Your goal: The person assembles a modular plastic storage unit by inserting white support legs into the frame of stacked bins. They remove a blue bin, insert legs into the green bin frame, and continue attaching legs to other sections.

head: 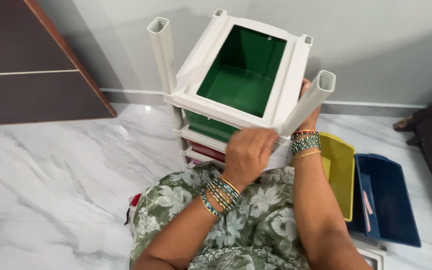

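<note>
Left hand (248,152) curled shut on a white post (307,103), lower end, at the drawer rack (194,75) front corner, right hand (310,116) behind the rack's right side, fingers hidden, grip unclear, green drawer (241,70) on top, rack standing on marble floor (51,180)

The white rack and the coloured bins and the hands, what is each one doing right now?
Rack: upright, upper frame tilted.
Green bin: in the top frame, empty.
Loose post: slanted, lower end at the frame's corner.
Left hand: closed, at the front corner by the post.
Right hand: behind the post, mostly hidden.
Yellow bin: out, on the floor.
Blue bin: out, on the floor.
</note>
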